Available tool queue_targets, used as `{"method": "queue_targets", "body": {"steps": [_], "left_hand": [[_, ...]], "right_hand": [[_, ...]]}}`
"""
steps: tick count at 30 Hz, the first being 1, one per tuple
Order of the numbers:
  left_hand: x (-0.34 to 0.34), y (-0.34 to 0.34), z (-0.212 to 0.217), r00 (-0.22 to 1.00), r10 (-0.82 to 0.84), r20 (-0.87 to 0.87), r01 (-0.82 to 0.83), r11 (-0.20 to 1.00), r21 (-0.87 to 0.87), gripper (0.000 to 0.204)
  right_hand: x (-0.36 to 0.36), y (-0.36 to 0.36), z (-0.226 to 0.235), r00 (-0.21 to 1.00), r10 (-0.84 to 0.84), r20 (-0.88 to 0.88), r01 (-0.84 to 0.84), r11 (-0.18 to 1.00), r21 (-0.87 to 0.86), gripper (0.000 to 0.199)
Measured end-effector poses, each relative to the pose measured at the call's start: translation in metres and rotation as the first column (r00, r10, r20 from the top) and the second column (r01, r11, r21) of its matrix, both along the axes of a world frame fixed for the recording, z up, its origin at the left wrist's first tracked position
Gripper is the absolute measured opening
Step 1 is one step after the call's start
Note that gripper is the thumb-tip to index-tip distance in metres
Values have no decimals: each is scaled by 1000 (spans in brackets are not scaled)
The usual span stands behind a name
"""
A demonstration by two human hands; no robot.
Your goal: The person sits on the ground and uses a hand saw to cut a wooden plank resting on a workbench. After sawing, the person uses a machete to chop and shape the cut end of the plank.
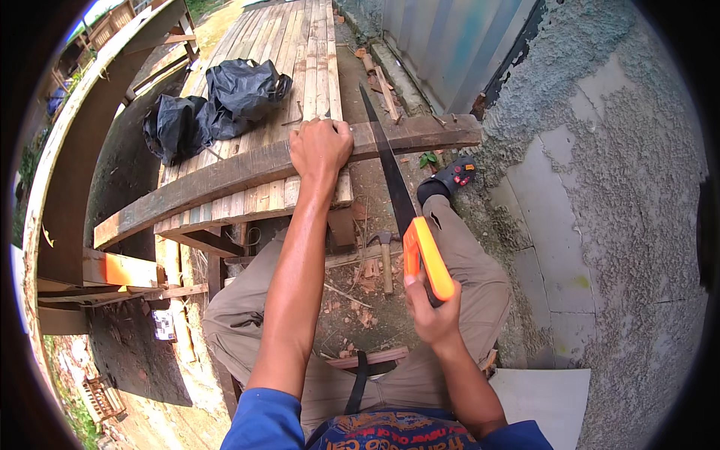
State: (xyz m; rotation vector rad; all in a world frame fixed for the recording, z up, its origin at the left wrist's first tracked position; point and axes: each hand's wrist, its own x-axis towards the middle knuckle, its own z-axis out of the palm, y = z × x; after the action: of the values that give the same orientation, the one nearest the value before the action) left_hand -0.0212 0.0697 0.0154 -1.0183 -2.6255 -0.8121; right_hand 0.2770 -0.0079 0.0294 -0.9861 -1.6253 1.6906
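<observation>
We had a slatted wooden table (319, 67) before us, a long beam (232, 172) lying across its near end and jutting past both sides. Crumpled black plastic (244, 90) sat far left. A saw (399, 184) crossed the beam right of the table; a hammer (387, 268) lay on the ground. Our right hand (433, 313) gripped the saw's orange handle; our left hand (321, 148) curled over the beam.

Your blue shirt (390, 423), at the bottom centre of the frame, carries printed lettering (420, 433) in red and tan, partly cut off by the lower edge.
</observation>
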Motion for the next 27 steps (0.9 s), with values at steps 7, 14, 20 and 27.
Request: {"method": "queue_targets", "body": {"steps": [7,14,20,27], "left_hand": [[7,0,-7,997,-9,-83,14,998,63,42],[13,8,0,997,-46,-59,48,998,31,42],[-12,4,5,1000,8,-14,-8,999,-35,44],[2,-6,-10,988,-37,-150,44,998,47,39]], "right_hand": [[51,-21,9,994,-11,-106,-4,990,-141,25],[-98,118,35,988,2,-157,-26,989,-147,29],[16,-4,2,1000,9,-3,-9,1000,11,33],[19,-1,12,999,17,36,-19,998,66,34]]}}
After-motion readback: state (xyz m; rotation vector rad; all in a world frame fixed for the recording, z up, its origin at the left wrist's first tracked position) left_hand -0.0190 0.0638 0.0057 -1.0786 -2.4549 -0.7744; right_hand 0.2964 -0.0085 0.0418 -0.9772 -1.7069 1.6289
